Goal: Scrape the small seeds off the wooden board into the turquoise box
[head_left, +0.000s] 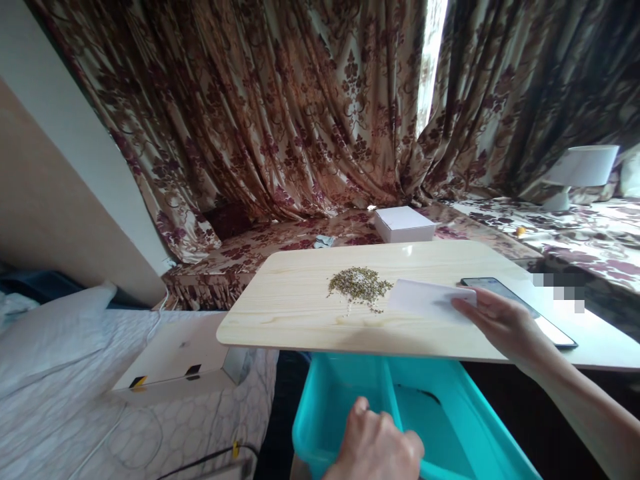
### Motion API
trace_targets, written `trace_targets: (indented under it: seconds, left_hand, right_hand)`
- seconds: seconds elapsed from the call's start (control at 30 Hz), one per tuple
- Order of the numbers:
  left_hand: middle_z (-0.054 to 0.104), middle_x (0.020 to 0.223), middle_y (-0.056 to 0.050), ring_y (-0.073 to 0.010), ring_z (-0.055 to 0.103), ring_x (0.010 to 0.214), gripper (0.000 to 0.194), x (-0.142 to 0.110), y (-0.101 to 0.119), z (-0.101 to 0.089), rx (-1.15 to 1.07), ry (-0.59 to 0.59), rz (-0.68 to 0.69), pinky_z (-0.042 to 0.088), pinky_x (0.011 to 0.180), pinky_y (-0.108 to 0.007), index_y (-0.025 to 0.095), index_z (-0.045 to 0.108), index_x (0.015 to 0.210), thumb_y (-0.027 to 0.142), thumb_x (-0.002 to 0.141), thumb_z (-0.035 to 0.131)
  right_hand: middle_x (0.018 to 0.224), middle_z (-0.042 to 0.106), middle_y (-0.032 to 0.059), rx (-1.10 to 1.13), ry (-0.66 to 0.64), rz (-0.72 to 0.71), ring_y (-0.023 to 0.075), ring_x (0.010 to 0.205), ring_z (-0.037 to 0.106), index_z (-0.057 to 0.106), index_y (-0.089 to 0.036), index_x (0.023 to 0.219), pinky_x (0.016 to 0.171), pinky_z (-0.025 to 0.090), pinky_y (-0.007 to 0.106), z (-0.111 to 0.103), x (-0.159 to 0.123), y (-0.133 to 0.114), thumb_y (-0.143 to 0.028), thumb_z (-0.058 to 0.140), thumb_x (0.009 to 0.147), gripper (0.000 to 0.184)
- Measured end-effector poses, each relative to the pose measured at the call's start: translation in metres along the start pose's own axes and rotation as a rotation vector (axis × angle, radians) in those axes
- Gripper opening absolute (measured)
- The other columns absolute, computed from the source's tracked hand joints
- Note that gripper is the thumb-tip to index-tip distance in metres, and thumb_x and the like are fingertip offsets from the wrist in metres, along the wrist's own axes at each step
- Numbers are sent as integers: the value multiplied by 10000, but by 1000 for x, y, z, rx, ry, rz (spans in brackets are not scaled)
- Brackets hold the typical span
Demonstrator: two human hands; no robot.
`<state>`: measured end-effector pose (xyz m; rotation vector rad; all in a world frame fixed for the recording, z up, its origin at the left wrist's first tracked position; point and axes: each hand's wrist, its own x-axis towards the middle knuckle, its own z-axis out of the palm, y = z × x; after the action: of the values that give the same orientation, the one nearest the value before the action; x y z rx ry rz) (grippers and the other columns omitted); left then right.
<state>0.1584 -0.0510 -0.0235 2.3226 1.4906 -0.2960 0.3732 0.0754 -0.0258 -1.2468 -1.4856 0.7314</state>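
My right hand (500,320) pinches a white card (425,298) between thumb and fingers, low over the light wooden tabletop (290,293). Just left of the card's far edge lies a loose, spread pile of small green beans (359,285), with some whitish bits among them. My left hand (377,443) is closed at the near side of a teal bin (320,400), by its rim and divider. Its fingertips are hidden from view. The bin has two compartments and sits below the table's front edge; a dark mark or strip shows in the right one.
A phone (520,310) lies on the table under my right forearm. Behind the table are a white box (405,223) and a lamp (583,170). To the left, a flat white box (175,353) and a dark cable (210,457) lie on a bed.
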Motion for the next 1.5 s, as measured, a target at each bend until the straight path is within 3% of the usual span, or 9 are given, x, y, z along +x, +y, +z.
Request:
trace_targets:
  seconds: [0.2, 0.6, 0.8, 1.0, 1.17, 1.5]
  left_hand:
    - [626, 878, -141, -284, 546, 885, 301, 22, 27, 19, 35, 37, 110, 215, 971, -425, 172, 663, 993, 363, 838, 488]
    - [644, 850, -155, -292, 573, 851, 295, 22, 21, 18, 56, 46, 128, 262, 928, -447, 163, 678, 958, 368, 803, 534]
    - [653, 777, -84, -250, 592, 772, 283, 9, 1, 13, 51, 86, 86, 322, 901, -408, 190, 685, 881, 428, 734, 635]
    - [648, 885, -84, -247, 565, 928, 228, -19, -26, -3, -32, 40, -31, 323, 942, -369, 190, 670, 908, 383, 796, 617]
    - [632, 912, -74, -277, 530, 974, 233, -27, -43, 2, -79, 92, -113, 370, 904, -382, 197, 662, 900, 398, 785, 640]
    - [627, 878, -56, -273, 533, 931, 223, -27, -52, 7, -93, 136, -107, 391, 865, -383, 204, 657, 865, 411, 784, 644]
  right_hand:
    - [881, 724, 77, -28, -111, -40, 264, 822, 666, 661, -197, 882, 740, 537, 381, 9, 13, 14, -518, 623, 683, 380]
    - [893, 719, 90, -53, -165, -86, 247, 814, 664, 661, -167, 912, 699, 537, 335, 18, 13, 13, -507, 602, 723, 393]
    - [867, 725, 77, -41, -146, -86, 248, 802, 667, 669, -184, 896, 696, 539, 333, 19, 14, 13, -518, 613, 709, 387]
    - [865, 726, 80, -44, -156, -80, 253, 803, 666, 669, -186, 871, 689, 535, 335, 24, 13, 8, -529, 597, 713, 385]
    - [834, 726, 82, -77, -162, -66, 258, 793, 666, 657, -182, 858, 670, 530, 330, 24, 12, 2, -543, 599, 700, 399]
    - [797, 714, 80, -116, -146, -80, 241, 742, 656, 649, -181, 820, 645, 519, 318, 22, 8, -3, -567, 593, 686, 413]
